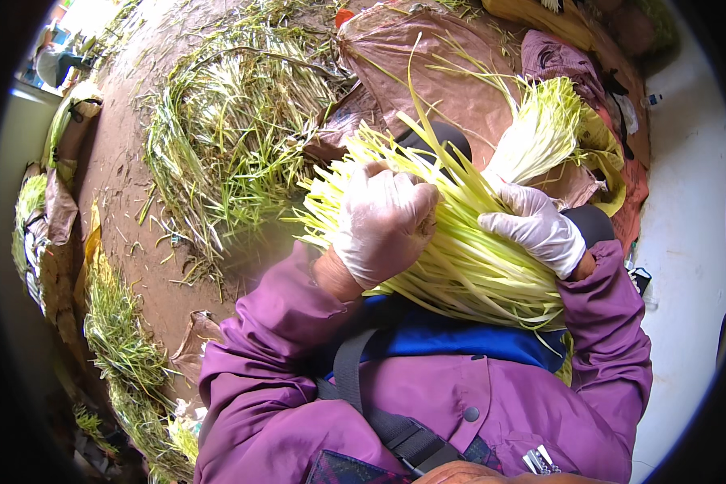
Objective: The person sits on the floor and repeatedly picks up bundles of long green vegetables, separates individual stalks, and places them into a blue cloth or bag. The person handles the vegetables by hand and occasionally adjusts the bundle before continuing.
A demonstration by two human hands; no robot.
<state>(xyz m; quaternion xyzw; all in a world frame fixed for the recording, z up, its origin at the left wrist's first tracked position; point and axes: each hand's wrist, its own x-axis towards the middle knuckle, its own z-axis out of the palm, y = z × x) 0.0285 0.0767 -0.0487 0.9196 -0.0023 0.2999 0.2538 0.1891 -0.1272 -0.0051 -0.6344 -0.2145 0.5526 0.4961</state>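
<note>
A large loose bundle of long, pale yellow leaves, which look like blanched chives, lies across my lap over a blue cloth. Both hands wear thin whitish gloves. My left hand is curled into a fist on the leaves towards their tips at the left, and its palm side is hidden. On the right, my right hand grips part of the bundle, thumb lying over the leaves and the fingers partly hidden. A few longer leaves rise between the hands. Just beyond my right hand lies a second, paler bunch.
A big heap of green and withered leaves covers the dirt floor ahead to the left. Brown sacking is spread beyond my knees. More leaf piles line the left side. A white wall or floor surface runs along the right.
</note>
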